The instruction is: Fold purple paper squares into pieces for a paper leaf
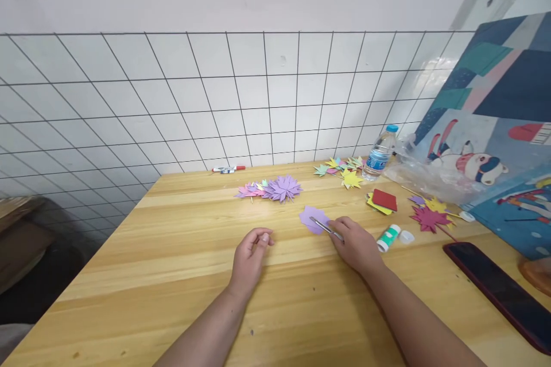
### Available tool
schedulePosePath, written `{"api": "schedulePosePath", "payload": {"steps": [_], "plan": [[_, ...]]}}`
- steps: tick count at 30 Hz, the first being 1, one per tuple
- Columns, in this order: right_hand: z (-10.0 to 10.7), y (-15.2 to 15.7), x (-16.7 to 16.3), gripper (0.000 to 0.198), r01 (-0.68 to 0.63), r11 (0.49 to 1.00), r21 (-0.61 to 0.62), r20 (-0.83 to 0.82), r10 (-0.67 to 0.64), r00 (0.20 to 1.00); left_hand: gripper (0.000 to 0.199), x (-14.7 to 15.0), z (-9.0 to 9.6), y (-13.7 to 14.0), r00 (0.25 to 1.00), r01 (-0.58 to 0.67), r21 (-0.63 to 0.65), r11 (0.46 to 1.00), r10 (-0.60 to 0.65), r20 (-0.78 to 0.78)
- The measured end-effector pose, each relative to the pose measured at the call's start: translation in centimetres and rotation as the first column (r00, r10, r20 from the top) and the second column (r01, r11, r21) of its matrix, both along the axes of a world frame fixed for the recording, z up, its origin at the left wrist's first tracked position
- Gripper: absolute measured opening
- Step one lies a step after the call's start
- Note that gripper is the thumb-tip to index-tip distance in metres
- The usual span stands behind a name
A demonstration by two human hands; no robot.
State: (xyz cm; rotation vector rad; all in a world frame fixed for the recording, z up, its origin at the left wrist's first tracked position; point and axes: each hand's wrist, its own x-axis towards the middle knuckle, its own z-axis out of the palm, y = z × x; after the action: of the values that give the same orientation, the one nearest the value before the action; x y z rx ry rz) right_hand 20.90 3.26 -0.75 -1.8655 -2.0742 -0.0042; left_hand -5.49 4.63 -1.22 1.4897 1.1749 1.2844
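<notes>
My right hand (355, 243) is closed on slim metal scissors (325, 226), whose handle end is partly hidden by the fingers. The scissors' tip lies over a purple piece of paper (307, 217) with an uneven outline, flat on the wooden table (181, 275). To the left, my left hand (252, 255) rests with its fingers curled in and the thumb against them. Nothing shows in it, and it is apart from the paper. Beyond the paper is a layered purple paper flower (283, 188), with pink paper leaf shapes (249, 190) beside it.
Green and yellow paper leaves (350, 178) lie near a water bottle (379, 155). On the right are red and yellow cards (384, 200), a glue stick (388, 237), its cap (406, 236), a dark red paper leaf (430, 218) and a phone (499, 292). Markers (228, 170) lie by the tiled wall.
</notes>
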Motion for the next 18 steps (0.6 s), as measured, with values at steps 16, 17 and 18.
{"api": "schedulePosePath", "payload": {"steps": [16,17,18], "plan": [[4.1,-2.7,4.1,0.039,0.455,0.884,-0.105,0.019,-0.455,0.890,0.025,-0.5,-0.2,-0.8,1.000,0.001,0.002,1.000,-0.001,-0.023],[4.6,-3.4,5.0,0.041,0.493,0.853,-0.169,0.071,-0.489,0.870,0.025,-0.5,-0.2,-0.9,1.000,0.009,0.002,1.000,-0.009,-0.028],[4.8,-4.1,5.9,0.043,0.523,0.828,-0.202,0.116,-0.511,0.852,0.025,-0.5,-0.2,-0.9,0.999,0.017,0.004,1.000,-0.017,-0.032]]}}
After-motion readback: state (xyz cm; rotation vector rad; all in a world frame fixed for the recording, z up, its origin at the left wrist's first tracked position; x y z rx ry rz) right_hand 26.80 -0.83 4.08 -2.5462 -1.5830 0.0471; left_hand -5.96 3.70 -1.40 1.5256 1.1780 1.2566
